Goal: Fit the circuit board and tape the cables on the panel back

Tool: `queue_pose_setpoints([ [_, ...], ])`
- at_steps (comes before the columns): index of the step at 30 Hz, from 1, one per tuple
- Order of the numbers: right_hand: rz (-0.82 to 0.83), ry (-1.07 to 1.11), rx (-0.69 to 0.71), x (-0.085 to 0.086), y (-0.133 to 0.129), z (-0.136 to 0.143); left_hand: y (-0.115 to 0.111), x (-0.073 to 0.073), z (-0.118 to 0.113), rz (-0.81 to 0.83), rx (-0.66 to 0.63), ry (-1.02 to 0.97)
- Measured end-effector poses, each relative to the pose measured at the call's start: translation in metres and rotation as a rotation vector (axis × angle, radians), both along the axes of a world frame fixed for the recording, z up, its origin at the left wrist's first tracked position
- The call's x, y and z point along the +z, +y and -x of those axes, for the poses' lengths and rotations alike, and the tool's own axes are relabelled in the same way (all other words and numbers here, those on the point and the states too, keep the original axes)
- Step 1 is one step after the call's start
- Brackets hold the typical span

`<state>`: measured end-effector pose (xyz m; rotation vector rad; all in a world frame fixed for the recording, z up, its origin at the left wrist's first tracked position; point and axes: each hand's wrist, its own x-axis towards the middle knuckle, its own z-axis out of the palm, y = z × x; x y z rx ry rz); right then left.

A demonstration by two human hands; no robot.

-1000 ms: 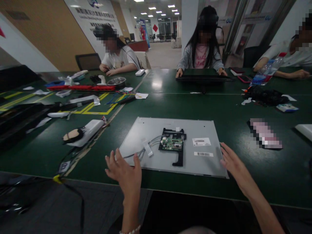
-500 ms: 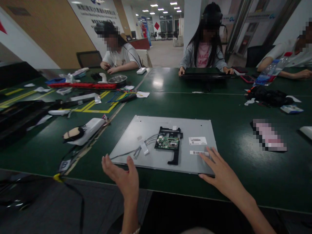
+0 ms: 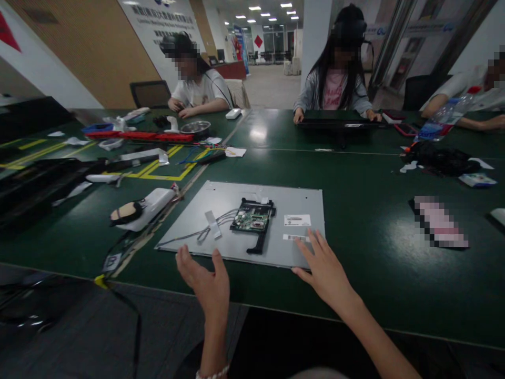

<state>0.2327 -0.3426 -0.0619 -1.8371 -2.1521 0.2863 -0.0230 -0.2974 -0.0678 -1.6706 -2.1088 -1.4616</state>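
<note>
A flat silver-grey display panel [image 3: 221, 192] lies back side up on the table before me. Near its middle sits a green circuit board [image 3: 252, 221] in a black plastic bracket [image 3: 258, 245]. Grey cables [image 3: 189, 235] run from the board to the panel's left corner, with a piece of silvery tape [image 3: 213, 225] across them. My right hand [image 3: 321, 266] rests on the panel's right front corner, fingers spread beside the white labels [image 3: 297, 220]. My left hand [image 3: 207, 276] hovers by the front edge, fingers apart and holding nothing.
To the left lie a white object with a black-and-tan piece on it [image 3: 144, 208] and dark casings [image 3: 47, 179]. A phone [image 3: 440, 221] is at right. Across the table, one person holds a dark screen [image 3: 341, 124]; a bottle [image 3: 442, 116] stands near another person.
The panel, with its board and cables, has slid left and turned slightly. My right hand moved left along with it, while my left hand shifted slightly right and down.
</note>
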Motion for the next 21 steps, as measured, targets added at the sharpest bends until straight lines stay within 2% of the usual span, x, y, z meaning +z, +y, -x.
queue_pose_setpoints([
  [11, 0.038, -0.051, -0.032, 0.001, 0.018, 0.023, 0.002, -0.007, 0.004, 0.066, -0.004, 0.125],
  [15, 0.05, -0.045, -0.014, 0.01, 0.022, 0.02, 0.003, 0.001, 0.0, 0.125, -0.01, 0.197],
  [17, 0.058, -0.051, 0.029, 0.014, 0.026, 0.015, 0.006, 0.01, -0.004, 0.148, -0.09, 0.269],
  [21, 0.055, -0.063, 0.135, 0.016, 0.036, 0.005, 0.021, 0.026, -0.021, 0.179, -0.353, 0.429],
])
